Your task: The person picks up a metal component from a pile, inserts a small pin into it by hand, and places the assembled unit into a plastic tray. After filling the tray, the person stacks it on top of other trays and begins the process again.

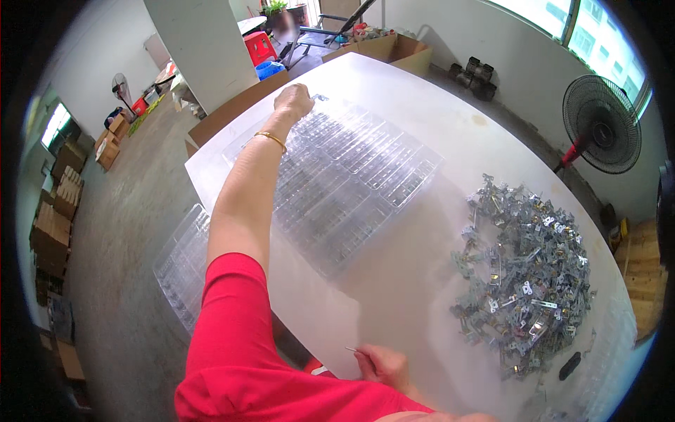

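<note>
My left arm, in a red sleeve with a gold bangle [271,139] at the wrist, stretches far across the white table [415,295]. At the far left corner of a clear plastic compartment tray [330,190], my left hand [294,100] is closed with its fingers curled down. A small grey metal piece [318,97] shows beside the fingertips; whether they grip it is hidden. Close to my body, my right hand [383,366] pinches a thin metal pin [351,349] that sticks out to the left. Rows of slots in the tray hold small metal parts.
A heap of small metal brackets [527,274] covers the table's right side, with a black oblong object [570,366] near it. Another clear tray [183,267] juts out at the left edge. A standing fan [601,125] and cardboard boxes [394,53] surround the table.
</note>
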Action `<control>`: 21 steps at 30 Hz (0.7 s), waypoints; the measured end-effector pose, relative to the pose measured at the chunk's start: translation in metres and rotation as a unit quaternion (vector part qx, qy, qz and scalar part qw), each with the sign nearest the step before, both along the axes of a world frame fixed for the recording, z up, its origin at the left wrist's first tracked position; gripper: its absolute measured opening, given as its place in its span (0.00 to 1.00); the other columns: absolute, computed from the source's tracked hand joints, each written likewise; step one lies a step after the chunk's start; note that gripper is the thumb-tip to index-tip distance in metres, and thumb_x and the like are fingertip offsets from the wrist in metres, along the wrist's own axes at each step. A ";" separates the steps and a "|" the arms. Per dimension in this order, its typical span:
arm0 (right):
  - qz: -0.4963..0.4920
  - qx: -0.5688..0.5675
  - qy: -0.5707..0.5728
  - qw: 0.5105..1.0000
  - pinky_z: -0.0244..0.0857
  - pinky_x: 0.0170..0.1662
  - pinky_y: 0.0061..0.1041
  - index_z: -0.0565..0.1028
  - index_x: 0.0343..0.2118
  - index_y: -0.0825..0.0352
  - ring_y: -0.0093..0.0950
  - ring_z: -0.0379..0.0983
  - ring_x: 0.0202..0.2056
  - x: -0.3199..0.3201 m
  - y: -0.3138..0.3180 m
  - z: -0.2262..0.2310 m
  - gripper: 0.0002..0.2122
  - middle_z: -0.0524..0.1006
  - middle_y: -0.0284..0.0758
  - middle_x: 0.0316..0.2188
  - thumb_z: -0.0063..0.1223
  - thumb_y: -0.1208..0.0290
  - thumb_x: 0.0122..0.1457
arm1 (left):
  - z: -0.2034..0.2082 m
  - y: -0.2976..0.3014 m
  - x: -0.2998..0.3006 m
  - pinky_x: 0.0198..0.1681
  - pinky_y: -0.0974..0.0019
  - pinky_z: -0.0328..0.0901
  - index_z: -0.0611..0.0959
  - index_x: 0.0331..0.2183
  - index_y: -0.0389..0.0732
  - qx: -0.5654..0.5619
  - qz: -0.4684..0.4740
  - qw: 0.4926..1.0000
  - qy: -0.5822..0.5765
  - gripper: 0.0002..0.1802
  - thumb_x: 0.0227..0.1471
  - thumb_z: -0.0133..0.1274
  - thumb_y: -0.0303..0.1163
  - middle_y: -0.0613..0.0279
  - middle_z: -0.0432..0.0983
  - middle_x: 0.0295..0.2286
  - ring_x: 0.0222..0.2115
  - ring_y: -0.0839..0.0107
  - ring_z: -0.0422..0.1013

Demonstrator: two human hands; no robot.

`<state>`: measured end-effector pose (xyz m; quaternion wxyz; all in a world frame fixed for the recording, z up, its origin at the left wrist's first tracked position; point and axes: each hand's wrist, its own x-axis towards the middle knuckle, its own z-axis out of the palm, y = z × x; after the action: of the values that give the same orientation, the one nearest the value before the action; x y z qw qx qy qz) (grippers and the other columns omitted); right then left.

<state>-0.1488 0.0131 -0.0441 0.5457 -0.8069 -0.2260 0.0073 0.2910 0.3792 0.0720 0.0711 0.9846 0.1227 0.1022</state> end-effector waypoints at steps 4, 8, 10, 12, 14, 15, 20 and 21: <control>0.000 -0.012 0.008 1.000 0.69 0.27 0.32 0.77 0.34 0.63 0.38 0.77 0.25 0.003 0.001 0.004 0.07 0.78 0.38 0.24 0.62 0.75 0.53 | -0.007 0.005 0.003 0.49 0.55 0.69 0.86 0.39 0.40 0.017 0.005 1.000 0.007 0.18 0.47 0.56 0.38 0.50 0.80 0.42 0.46 0.54 0.76; 0.000 -0.014 -0.001 1.000 0.69 0.27 0.32 0.77 0.34 0.63 0.38 0.77 0.25 0.003 0.000 0.002 0.06 0.78 0.39 0.24 0.62 0.75 0.53 | -0.010 0.002 0.001 0.50 0.55 0.69 0.86 0.40 0.40 -0.003 0.001 1.000 0.022 0.18 0.47 0.56 0.37 0.48 0.80 0.42 0.46 0.53 0.76; 0.001 -0.007 0.002 1.000 0.69 0.27 0.32 0.77 0.34 0.63 0.38 0.77 0.25 0.000 0.001 0.002 0.06 0.78 0.39 0.24 0.62 0.75 0.53 | -0.013 0.004 -0.001 0.50 0.55 0.69 0.86 0.40 0.41 0.003 -0.001 1.000 0.027 0.18 0.46 0.56 0.36 0.48 0.80 0.43 0.47 0.54 0.75; 0.000 -0.001 0.007 1.000 0.69 0.27 0.32 0.77 0.34 0.63 0.38 0.77 0.25 -0.004 0.001 0.002 0.06 0.78 0.39 0.24 0.62 0.75 0.53 | -0.017 0.004 -0.001 0.49 0.56 0.69 0.86 0.40 0.40 0.012 -0.002 1.000 0.017 0.18 0.46 0.56 0.35 0.47 0.80 0.43 0.47 0.54 0.75; -0.002 -0.008 0.011 1.000 0.69 0.27 0.33 0.77 0.33 0.64 0.38 0.77 0.26 -0.007 0.001 0.002 0.06 0.78 0.39 0.25 0.62 0.75 0.52 | -0.019 0.001 -0.003 0.49 0.56 0.70 0.86 0.40 0.40 0.020 -0.007 1.000 0.007 0.18 0.45 0.56 0.34 0.47 0.80 0.43 0.47 0.54 0.75; -0.006 -0.008 0.013 1.000 0.69 0.27 0.33 0.77 0.33 0.64 0.38 0.77 0.26 -0.009 0.001 0.001 0.06 0.78 0.39 0.25 0.62 0.75 0.52 | -0.020 -0.003 -0.003 0.49 0.55 0.70 0.86 0.40 0.40 0.027 -0.005 1.000 0.004 0.18 0.45 0.55 0.34 0.48 0.80 0.42 0.46 0.53 0.76; -0.010 -0.039 0.021 0.999 0.70 0.28 0.33 0.78 0.34 0.65 0.40 0.77 0.26 -0.010 0.001 0.005 0.06 0.78 0.40 0.25 0.62 0.75 0.53 | -0.021 0.009 0.007 0.46 0.53 0.71 0.87 0.38 0.40 0.099 -0.029 0.995 -0.009 0.17 0.46 0.53 0.36 0.48 0.81 0.41 0.43 0.53 0.78; -0.008 -0.021 -0.001 1.000 0.69 0.28 0.34 0.78 0.34 0.65 0.40 0.77 0.26 -0.008 0.002 0.004 0.06 0.78 0.41 0.25 0.61 0.74 0.54 | -0.013 0.023 0.012 0.45 0.53 0.72 0.87 0.36 0.40 0.134 -0.040 0.990 -0.012 0.17 0.46 0.53 0.37 0.47 0.81 0.40 0.42 0.53 0.78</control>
<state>-0.1568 0.0151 -0.0396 0.5285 -0.8198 -0.2202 0.0068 0.3026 0.4025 0.0589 -0.0561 0.9881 0.0673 0.1263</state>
